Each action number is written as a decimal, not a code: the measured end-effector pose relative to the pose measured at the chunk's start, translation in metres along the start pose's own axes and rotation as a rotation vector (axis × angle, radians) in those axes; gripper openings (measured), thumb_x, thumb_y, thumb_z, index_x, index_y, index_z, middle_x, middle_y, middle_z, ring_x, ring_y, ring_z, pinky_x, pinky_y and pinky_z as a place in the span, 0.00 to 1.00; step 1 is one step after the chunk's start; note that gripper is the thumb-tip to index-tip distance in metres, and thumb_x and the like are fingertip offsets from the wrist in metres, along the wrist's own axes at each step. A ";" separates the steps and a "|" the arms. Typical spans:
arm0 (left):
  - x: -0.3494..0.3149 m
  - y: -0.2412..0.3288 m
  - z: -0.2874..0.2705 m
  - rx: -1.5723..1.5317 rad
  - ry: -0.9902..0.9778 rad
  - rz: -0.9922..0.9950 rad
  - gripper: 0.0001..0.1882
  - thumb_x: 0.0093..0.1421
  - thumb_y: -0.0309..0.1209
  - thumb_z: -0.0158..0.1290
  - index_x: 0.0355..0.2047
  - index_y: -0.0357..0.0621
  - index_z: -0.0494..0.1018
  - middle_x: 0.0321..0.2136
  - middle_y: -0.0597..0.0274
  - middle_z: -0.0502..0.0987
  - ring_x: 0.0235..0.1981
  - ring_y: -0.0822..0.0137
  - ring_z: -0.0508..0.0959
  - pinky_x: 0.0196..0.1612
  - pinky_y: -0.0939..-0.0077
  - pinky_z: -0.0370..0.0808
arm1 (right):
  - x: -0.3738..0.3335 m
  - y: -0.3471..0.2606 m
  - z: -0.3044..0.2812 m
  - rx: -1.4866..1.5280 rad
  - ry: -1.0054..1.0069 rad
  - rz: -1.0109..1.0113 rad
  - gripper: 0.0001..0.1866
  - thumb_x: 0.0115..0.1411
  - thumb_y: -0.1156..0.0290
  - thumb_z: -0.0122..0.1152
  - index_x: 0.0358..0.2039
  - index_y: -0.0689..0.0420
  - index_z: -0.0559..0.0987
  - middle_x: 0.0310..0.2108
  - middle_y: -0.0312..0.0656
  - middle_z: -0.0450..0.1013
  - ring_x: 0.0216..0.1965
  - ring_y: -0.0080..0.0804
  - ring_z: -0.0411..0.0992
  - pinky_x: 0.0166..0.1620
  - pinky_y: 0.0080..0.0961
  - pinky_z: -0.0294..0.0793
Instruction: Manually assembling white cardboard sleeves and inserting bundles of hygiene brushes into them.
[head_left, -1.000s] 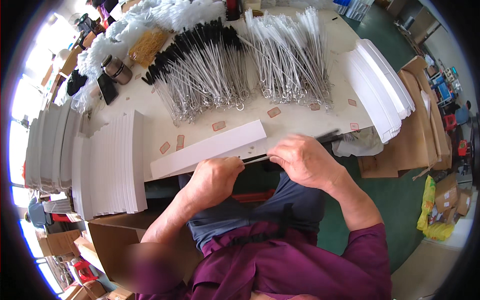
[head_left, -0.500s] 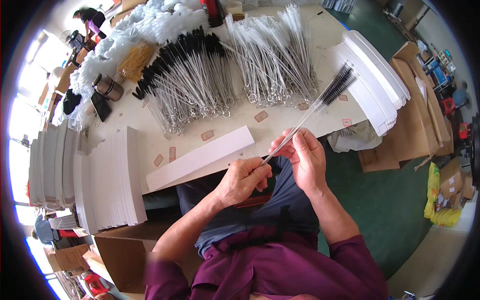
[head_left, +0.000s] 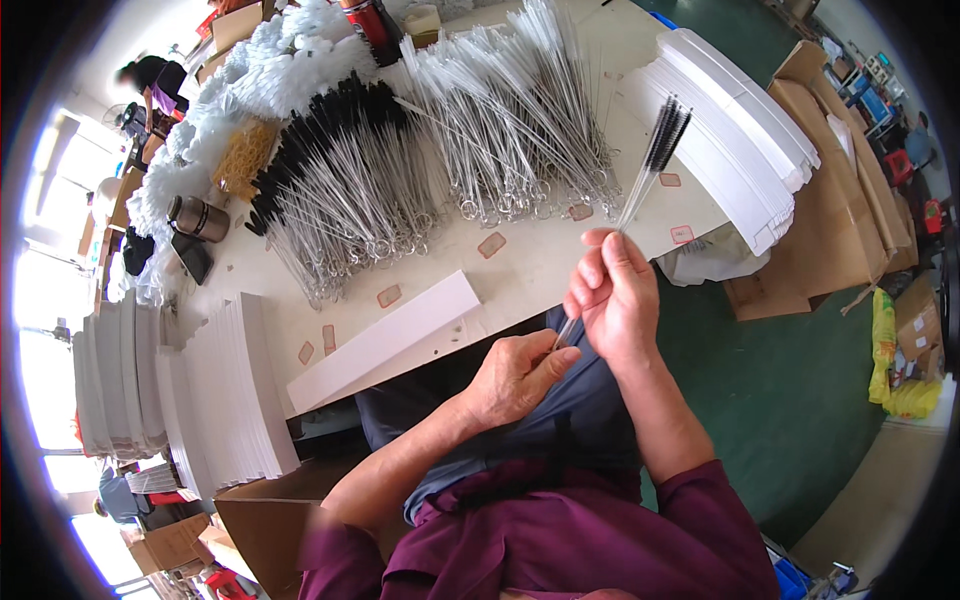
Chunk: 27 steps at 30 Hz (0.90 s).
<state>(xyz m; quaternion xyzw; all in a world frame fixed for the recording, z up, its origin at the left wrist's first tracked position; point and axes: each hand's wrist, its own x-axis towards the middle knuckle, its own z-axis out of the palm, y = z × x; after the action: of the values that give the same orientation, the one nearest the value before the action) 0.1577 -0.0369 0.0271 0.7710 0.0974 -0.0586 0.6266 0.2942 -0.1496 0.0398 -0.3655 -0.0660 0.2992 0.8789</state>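
A small bunch of black-bristled wire brushes (head_left: pixel 664 138) slants up between my hands, bristles toward the far right. My left hand (head_left: pixel 516 380) is closed around the lower ends of the wire stems. Higher up, my right hand (head_left: pixel 618 300) pinches the stems between thumb and fingers. Both hands are over my lap, just off the table's front edge. On the table lie a pile of black-bristled brushes (head_left: pixel 345 180) and, to its right, a pile of white-bristled brushes (head_left: pixel 510 115). Nearest my left hand on the table is a long white box (head_left: pixel 385 340).
Flat white cartons are stacked at the table's left (head_left: pixel 225 390) and right (head_left: pixel 725 140). Brown cardboard (head_left: pixel 820 220) stands beyond the right edge. Clear plastic bags (head_left: pixel 270 70), yellow rubber bands (head_left: pixel 243 160), a jar (head_left: pixel 198 218) and a phone (head_left: pixel 190 257) are farther back left. Another person (head_left: pixel 155 90) is in the background.
The brush bunch has tilted more upright, and my right hand has risen a little along it. My left hand has shifted slightly right and down. The whole view has turned a little.
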 end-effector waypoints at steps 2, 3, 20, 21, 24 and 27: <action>0.006 0.005 0.000 0.013 -0.051 -0.025 0.20 0.74 0.42 0.53 0.32 0.37 0.78 0.22 0.61 0.77 0.26 0.73 0.75 0.32 0.71 0.74 | 0.010 -0.010 -0.010 0.039 0.060 -0.025 0.15 0.77 0.57 0.50 0.47 0.56 0.78 0.23 0.29 0.63 0.21 0.21 0.62 0.22 0.23 0.65; 0.009 0.008 0.000 0.025 -0.097 -0.048 0.19 0.73 0.41 0.54 0.34 0.36 0.80 0.25 0.63 0.81 0.28 0.75 0.76 0.34 0.74 0.76 | 0.016 -0.015 -0.013 0.056 0.099 -0.054 0.15 0.77 0.58 0.51 0.47 0.56 0.78 0.23 0.29 0.62 0.20 0.19 0.59 0.20 0.20 0.60; 0.140 0.042 -0.034 0.755 0.275 0.200 0.16 0.62 0.37 0.62 0.44 0.39 0.82 0.31 0.44 0.84 0.35 0.45 0.85 0.42 0.55 0.81 | 0.066 -0.041 -0.069 -0.798 0.301 -0.050 0.18 0.77 0.63 0.50 0.36 0.63 0.80 0.31 0.39 0.79 0.16 0.18 0.67 0.20 0.21 0.64; 0.144 0.040 -0.027 0.754 0.274 0.201 0.16 0.62 0.37 0.62 0.44 0.39 0.82 0.31 0.44 0.84 0.35 0.45 0.85 0.42 0.55 0.81 | 0.067 -0.041 -0.070 -0.832 0.278 -0.070 0.19 0.77 0.62 0.49 0.35 0.63 0.80 0.31 0.38 0.79 0.16 0.19 0.68 0.20 0.21 0.65; 0.154 0.038 -0.005 0.757 0.283 0.094 0.20 0.62 0.41 0.61 0.44 0.37 0.82 0.32 0.38 0.83 0.38 0.41 0.84 0.45 0.52 0.80 | 0.066 -0.046 -0.071 -0.895 0.253 -0.039 0.19 0.77 0.63 0.48 0.36 0.63 0.80 0.30 0.39 0.79 0.16 0.20 0.68 0.21 0.21 0.67; 0.161 0.039 0.006 0.749 0.395 0.078 0.18 0.61 0.41 0.61 0.40 0.36 0.82 0.29 0.40 0.83 0.36 0.41 0.84 0.42 0.51 0.81 | 0.064 -0.043 -0.071 -0.855 0.165 -0.076 0.18 0.77 0.64 0.48 0.36 0.63 0.81 0.29 0.38 0.79 0.16 0.19 0.68 0.22 0.21 0.67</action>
<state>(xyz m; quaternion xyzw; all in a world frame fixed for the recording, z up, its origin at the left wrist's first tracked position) 0.3234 -0.0385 0.0284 0.9450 0.1582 0.0825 0.2743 0.3908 -0.1791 0.0111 -0.7166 -0.1271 0.1821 0.6612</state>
